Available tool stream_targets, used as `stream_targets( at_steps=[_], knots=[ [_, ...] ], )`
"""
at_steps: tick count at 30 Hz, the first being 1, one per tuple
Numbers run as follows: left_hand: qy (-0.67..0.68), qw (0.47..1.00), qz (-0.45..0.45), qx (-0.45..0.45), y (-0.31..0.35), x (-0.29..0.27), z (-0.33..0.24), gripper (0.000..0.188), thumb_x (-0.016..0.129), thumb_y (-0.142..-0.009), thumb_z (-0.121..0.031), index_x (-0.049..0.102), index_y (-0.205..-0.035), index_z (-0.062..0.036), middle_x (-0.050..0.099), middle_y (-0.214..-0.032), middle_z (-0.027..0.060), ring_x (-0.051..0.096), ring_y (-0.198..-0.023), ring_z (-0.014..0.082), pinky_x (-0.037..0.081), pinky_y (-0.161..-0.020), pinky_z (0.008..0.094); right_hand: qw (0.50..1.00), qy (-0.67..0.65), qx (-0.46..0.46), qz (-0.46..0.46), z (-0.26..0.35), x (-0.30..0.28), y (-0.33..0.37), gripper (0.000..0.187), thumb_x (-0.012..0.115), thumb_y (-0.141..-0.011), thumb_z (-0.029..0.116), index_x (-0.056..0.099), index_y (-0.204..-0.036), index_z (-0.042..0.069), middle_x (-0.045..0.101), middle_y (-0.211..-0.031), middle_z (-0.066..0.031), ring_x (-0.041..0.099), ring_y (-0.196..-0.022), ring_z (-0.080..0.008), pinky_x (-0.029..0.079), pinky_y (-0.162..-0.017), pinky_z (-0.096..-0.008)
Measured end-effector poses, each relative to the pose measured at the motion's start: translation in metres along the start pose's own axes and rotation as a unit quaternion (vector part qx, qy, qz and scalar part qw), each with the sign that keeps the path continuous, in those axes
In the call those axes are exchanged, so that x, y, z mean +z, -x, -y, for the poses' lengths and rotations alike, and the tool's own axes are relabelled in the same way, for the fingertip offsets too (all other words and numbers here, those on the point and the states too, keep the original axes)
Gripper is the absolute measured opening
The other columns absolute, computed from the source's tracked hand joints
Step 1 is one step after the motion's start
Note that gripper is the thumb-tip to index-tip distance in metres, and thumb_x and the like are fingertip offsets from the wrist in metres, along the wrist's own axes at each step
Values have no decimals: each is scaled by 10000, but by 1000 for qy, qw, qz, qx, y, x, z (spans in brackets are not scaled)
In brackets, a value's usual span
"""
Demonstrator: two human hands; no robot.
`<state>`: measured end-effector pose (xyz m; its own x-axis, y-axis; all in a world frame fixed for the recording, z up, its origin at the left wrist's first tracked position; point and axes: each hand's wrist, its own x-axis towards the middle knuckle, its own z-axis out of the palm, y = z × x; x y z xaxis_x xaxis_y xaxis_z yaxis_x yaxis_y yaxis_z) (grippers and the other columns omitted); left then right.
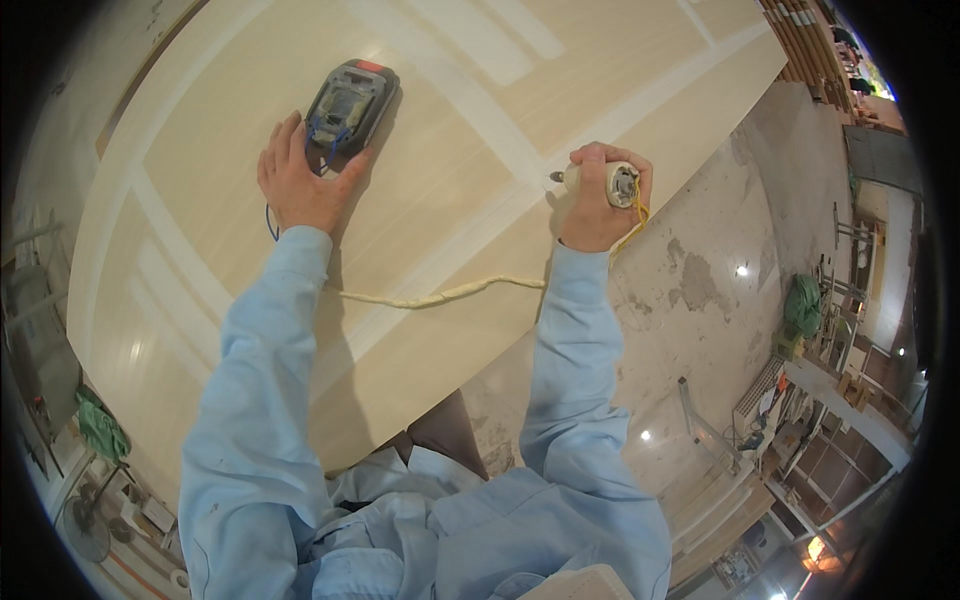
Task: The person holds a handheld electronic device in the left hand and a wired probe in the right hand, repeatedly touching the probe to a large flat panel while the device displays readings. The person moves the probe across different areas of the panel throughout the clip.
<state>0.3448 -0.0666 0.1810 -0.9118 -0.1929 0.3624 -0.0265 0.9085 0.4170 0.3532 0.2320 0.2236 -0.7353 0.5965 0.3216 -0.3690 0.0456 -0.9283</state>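
Observation:
On the pale wooden panel [440,170] rests a black battery pack [352,95] with a red mark at its far end. My left hand [305,190] straddles its near end, thumb on the right side and fingers on the left. Thin blue wires [320,150] come out between the fingers. My right hand [597,210] is wrapped around a small cream cylindrical motor [621,184] near the panel's right edge. A small metal chuck [557,176] sticks out to the left, and yellow wires [640,212] hang from the other end. A wrapped pale yellow cable [440,297] runs between my forearms.
The panel carries whitish stripes and slants across the view. Right of it lies a stained, shiny floor [720,260]. Farther right stand a green bag [803,306], metal frames and clutter. A fan [85,527] and another green bag [100,428] are at lower left.

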Motion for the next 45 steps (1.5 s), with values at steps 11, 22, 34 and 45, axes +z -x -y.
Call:
stream_targets(
  at_steps=[11, 22, 34, 45],
  knots=[
    [-8, 1000, 2, 9, 4, -5, 2, 902, 859, -728, -500, 535, -1446, -62, 534, -1494, 124, 450, -1413, 341, 337, -1176, 479, 997, 10, 34, 75, 8, 26, -7, 218, 776, -882, 22, 579, -974, 8, 690, -851, -104, 671, -745, -141, 561, -685, -278],
    [6, 999, 12, -33, 6, -10, -3, 859, 842, -728, -478, 556, -1421, -58, 526, -1500, 113, 433, -1423, 329, 318, -1197, 465, 999, 21, 29, 34, 12, -11, -19, 217, 744, -891, 11, 563, -1010, 9, 690, -880, -113, 684, -792, -183, 560, -759, -317],
    [9, 1000, -6, -5, 2, -8, 0, 849, 872, -709, -408, 562, -1424, -72, 564, -1451, 133, 493, -1367, 352, 391, -1143, 461, 997, 24, 54, 47, -8, -13, -19, 230, 778, -884, 23, 573, -988, 14, 685, -870, -92, 679, -775, -149, 556, -700, -279],
    [15, 999, 14, -43, 1, -10, 3, 871, 840, -733, -532, 573, -1402, -44, 538, -1496, 92, 451, -1404, 333, 324, -1195, 459, 996, 50, 50, 46, -6, -10, -29, 208, 769, -891, 18, 586, -989, 13, 689, -883, -93, 685, -778, -150, 565, -722, -288]
  ],
)
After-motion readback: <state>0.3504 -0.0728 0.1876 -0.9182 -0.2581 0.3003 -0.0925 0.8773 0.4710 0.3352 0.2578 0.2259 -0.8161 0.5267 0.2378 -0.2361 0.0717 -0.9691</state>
